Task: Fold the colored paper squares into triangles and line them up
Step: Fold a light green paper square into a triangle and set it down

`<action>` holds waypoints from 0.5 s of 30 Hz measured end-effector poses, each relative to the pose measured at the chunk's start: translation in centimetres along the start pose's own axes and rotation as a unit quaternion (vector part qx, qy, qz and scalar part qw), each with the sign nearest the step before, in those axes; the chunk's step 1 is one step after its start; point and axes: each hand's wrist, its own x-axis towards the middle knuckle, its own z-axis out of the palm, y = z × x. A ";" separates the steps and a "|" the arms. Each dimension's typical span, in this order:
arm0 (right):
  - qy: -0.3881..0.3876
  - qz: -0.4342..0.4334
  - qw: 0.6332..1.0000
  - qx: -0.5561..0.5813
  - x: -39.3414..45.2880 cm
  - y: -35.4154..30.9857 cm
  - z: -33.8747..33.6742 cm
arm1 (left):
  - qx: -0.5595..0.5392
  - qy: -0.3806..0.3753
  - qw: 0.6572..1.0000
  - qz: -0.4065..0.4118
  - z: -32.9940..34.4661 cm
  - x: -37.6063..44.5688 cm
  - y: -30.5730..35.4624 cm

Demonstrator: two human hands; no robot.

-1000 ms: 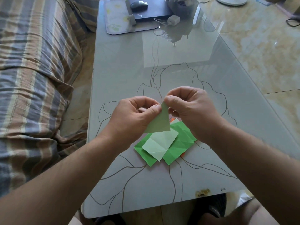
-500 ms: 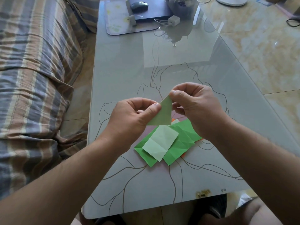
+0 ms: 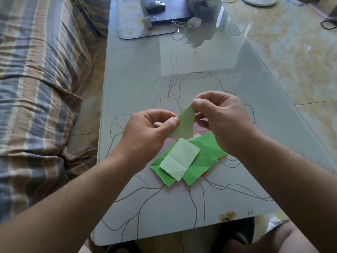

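A pale green paper folded into a triangle (image 3: 184, 125) is held up above the table between both hands. My left hand (image 3: 147, 132) pinches its left edge with thumb and forefinger. My right hand (image 3: 220, 119) pinches its top corner. Below them on the glass table (image 3: 145, 84) lies a loose pile of paper squares: a light green creased square (image 3: 179, 159) on top, bright green squares (image 3: 200, 161) under it, and an orange edge (image 3: 205, 174) peeking out at the right.
A striped sofa (image 3: 40, 84) runs along the table's left side. At the far end sit a mat (image 3: 131, 21), a dark laptop with a mouse (image 3: 155, 5), a white charger (image 3: 194, 21) and a glass pot (image 3: 204, 8). Tiled floor lies to the right.
Both hands have lifted the folded triangle slightly higher and away from the pile. The right hand has slid up to the top corner. The pile has not moved.
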 end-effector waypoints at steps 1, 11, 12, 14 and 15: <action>-0.001 0.002 1.000 0.000 0.0 0.0 0.0 | 0.002 -0.002 1.000 0.001 0.0 0.0 0.0; 0.019 0.005 1.000 0.002 0.3 0.0 -0.3 | -0.016 0.009 1.000 -0.021 -0.2 0.0 0.1; 0.019 0.004 1.000 0.002 0.3 0.0 -0.3 | -0.013 0.003 1.000 -0.018 -0.2 0.1 0.1; 0.018 0.003 1.000 0.002 0.2 0.0 -0.3 | -0.008 -0.009 1.000 -0.009 -0.2 0.1 0.0; 0.018 0.002 1.000 0.000 0.2 0.0 -0.2 | -0.004 -0.012 1.000 -0.005 -0.2 0.2 0.0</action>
